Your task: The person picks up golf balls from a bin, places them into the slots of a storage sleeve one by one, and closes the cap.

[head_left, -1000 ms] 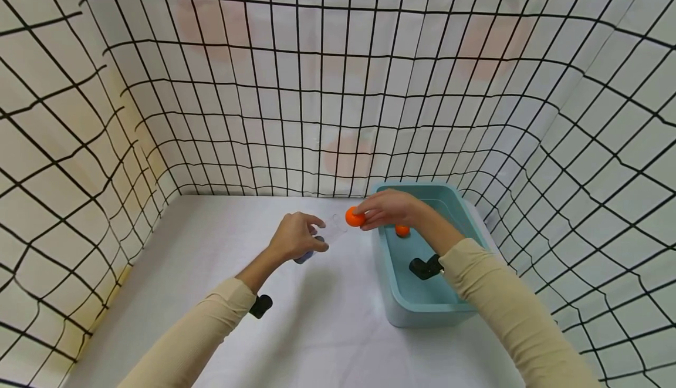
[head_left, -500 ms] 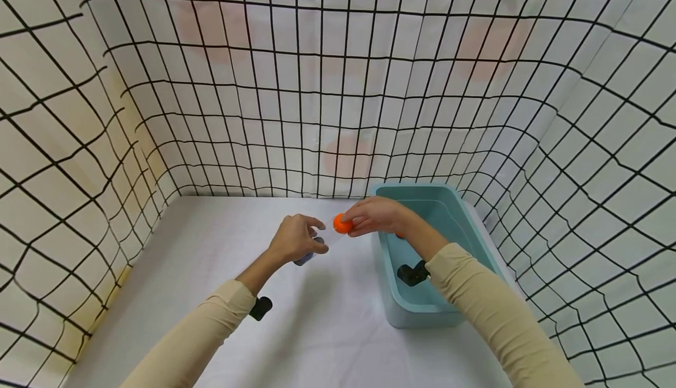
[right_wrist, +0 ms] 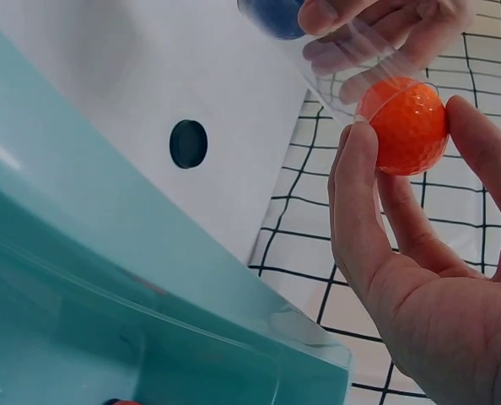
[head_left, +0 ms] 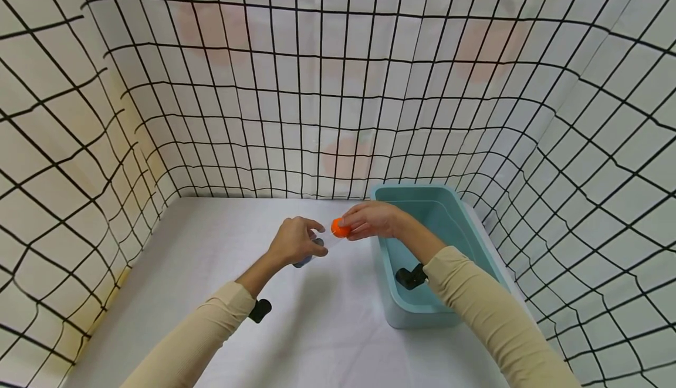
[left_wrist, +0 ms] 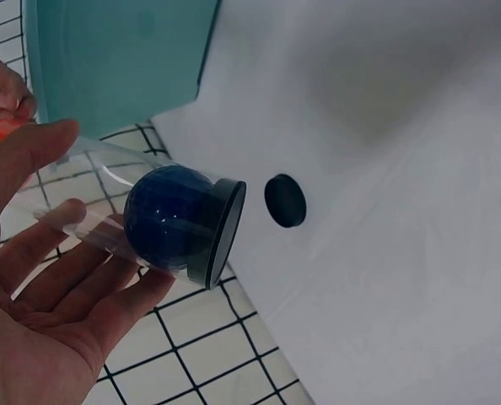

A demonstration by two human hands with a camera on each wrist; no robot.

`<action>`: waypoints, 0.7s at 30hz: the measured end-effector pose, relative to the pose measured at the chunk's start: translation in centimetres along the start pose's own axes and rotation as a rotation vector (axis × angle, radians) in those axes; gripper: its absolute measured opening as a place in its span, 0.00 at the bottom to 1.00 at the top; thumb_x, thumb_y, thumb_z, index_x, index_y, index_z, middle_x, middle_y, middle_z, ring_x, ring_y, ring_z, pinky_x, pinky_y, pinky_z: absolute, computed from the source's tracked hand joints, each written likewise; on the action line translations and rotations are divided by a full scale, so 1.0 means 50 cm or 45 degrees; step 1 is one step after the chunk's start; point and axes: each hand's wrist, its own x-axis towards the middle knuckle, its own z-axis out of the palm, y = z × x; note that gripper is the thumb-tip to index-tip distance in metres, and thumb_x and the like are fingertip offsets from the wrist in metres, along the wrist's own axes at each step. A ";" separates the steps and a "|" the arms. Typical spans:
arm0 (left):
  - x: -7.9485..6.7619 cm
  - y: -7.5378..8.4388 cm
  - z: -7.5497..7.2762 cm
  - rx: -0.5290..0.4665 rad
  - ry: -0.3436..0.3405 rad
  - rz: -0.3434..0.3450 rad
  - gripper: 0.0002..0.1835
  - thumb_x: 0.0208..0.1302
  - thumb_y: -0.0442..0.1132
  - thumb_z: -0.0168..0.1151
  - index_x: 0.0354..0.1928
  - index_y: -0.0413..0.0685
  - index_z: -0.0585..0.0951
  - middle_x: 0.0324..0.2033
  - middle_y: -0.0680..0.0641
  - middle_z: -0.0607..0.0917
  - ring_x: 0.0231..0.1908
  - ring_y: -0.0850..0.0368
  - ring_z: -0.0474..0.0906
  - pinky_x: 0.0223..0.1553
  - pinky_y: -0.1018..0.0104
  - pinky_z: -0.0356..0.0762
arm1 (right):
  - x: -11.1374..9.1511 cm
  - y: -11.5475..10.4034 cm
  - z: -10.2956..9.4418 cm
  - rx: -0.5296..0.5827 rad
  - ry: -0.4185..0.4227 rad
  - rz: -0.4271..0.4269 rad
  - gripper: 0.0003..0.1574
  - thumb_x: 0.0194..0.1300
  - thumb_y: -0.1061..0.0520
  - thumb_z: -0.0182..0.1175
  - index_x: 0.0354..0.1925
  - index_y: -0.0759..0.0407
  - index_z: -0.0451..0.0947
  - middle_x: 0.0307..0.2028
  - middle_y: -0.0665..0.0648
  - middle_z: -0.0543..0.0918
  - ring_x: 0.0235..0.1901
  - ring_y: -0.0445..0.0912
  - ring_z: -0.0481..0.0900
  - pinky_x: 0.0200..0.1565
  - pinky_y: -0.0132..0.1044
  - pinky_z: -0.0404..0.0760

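Observation:
My left hand (head_left: 296, 241) grips a tilted clear tube (left_wrist: 103, 169) between thumb and fingers. Inside its lower end, a blue ball (left_wrist: 166, 215) sits against a black end cap (left_wrist: 227, 234). At the tube's upper mouth, my right hand (head_left: 375, 220) pinches an orange golf ball (right_wrist: 409, 126) between thumb and fingers. The clear rim crosses the ball in the right wrist view, so it appears partly inside the opening.
A teal bin (head_left: 392, 300) stands on the white table (head_left: 211, 241) below my right forearm. Part of a red-orange thing (right_wrist: 126, 402) shows inside it. Another black cap (left_wrist: 286, 201) lies against the white surface. Black netting (head_left: 322, 88) surrounds the table's back and sides.
My right hand has moved left and slightly nearer, bringing the orange golf ball from beside the tube to its mouth. The left hand and tube have stayed nearly still.

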 end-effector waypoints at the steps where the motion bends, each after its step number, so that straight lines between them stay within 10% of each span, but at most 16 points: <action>1: 0.000 0.000 0.000 -0.002 0.000 -0.002 0.22 0.49 0.45 0.80 0.48 0.48 0.89 0.40 0.40 0.90 0.38 0.50 0.83 0.37 0.60 0.85 | 0.000 0.000 0.000 0.006 0.001 0.008 0.25 0.69 0.57 0.65 0.59 0.68 0.75 0.56 0.66 0.82 0.52 0.58 0.84 0.56 0.46 0.84; 12: -0.001 -0.003 0.003 -0.015 0.023 0.027 0.23 0.48 0.43 0.81 0.48 0.45 0.89 0.34 0.44 0.90 0.31 0.53 0.82 0.33 0.64 0.84 | -0.006 0.000 -0.009 0.025 0.019 0.009 0.25 0.69 0.57 0.65 0.59 0.68 0.76 0.54 0.65 0.82 0.47 0.54 0.85 0.61 0.50 0.80; 21: -0.004 -0.019 -0.001 0.010 0.021 0.008 0.21 0.49 0.45 0.80 0.47 0.48 0.89 0.35 0.45 0.90 0.35 0.52 0.80 0.33 0.66 0.83 | -0.040 0.005 -0.088 0.147 0.076 -0.065 0.30 0.74 0.58 0.58 0.68 0.72 0.68 0.70 0.70 0.69 0.62 0.58 0.76 0.66 0.49 0.75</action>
